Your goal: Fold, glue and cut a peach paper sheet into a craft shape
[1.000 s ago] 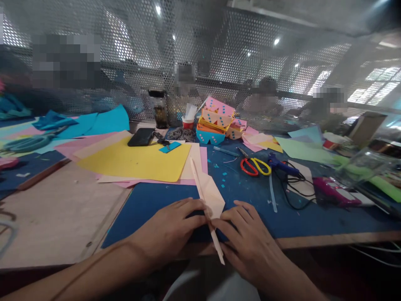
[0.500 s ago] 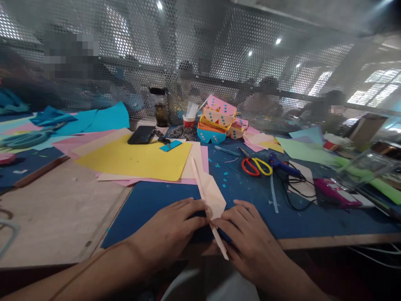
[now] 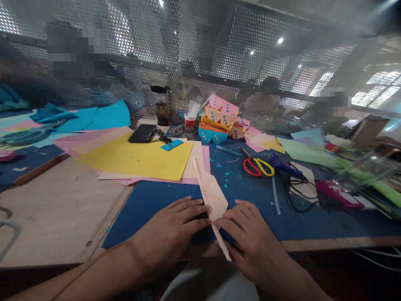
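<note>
A folded sheet of pale peach paper [image 3: 215, 193] lies at the front edge of the blue mat, its long left side folded into a narrow strip. My left hand [image 3: 180, 221] grips that strip from the left, thumb and index finger at the fold. From the right, my right hand [image 3: 247, 230] holds the paper's lower part, thumb and index finger pinched close to the left thumb. Its other fingers curl near the strip's lower end, which sticks out over the table edge. Some of the right fingertips are hidden under the hand.
Yellow paper [image 3: 140, 159] lies over pink and peach sheets, with a black phone [image 3: 142, 133] on top. To the right are scissors [image 3: 258, 166], a blue glue gun [image 3: 286, 167] and its cord. Decorated paper pieces [image 3: 219, 119] are stacked before a perforated metal screen [image 3: 219, 50]; people sit beyond it.
The view has shifted slightly. Both hands stay on the folded paper in nearly the same place, with only small finger movement.
</note>
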A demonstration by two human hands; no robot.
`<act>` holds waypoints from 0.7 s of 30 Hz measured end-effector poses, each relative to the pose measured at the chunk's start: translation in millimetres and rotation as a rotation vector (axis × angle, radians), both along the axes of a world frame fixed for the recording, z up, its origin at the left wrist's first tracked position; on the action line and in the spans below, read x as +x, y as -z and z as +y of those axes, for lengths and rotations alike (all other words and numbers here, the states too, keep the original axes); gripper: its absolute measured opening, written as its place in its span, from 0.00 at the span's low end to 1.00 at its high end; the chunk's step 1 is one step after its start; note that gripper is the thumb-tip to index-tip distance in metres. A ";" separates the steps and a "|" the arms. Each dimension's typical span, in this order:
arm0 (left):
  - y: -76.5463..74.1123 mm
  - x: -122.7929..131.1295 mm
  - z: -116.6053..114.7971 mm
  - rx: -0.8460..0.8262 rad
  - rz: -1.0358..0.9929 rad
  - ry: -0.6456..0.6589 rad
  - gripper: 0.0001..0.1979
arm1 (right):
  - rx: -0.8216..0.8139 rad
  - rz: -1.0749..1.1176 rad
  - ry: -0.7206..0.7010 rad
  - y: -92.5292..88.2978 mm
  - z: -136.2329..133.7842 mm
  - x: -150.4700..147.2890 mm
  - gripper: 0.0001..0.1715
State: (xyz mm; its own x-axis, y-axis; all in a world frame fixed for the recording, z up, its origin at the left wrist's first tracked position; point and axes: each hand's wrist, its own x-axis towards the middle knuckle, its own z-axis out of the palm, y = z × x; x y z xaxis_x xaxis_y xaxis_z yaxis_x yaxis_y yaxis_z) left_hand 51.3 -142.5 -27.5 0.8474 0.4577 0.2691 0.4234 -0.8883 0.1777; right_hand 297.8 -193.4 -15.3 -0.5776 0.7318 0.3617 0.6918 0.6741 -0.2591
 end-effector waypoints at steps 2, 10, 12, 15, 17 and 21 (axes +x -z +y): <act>-1.0 -0.4 0.6 -0.001 0.020 0.003 0.25 | -0.021 0.002 -0.001 -0.9 0.1 -0.1 0.18; -0.8 -0.5 0.6 -0.002 0.032 0.002 0.27 | -0.081 -0.042 -0.007 -4.8 3.3 -0.5 0.19; -1.7 -0.3 0.2 0.001 0.031 0.004 0.27 | -0.088 -0.053 -0.008 -6.5 5.4 -1.5 0.14; -3.6 0.2 0.0 -0.003 0.034 0.006 0.28 | -0.091 -0.064 -0.013 -8.5 9.2 -2.3 0.08; -4.4 0.5 0.1 -0.010 0.038 0.007 0.29 | -0.097 -0.067 -0.018 -9.7 11.5 -2.1 0.08; -3.7 0.8 0.2 -0.021 0.041 -0.001 0.29 | -0.101 -0.058 -0.022 -10.5 15.0 -1.1 0.07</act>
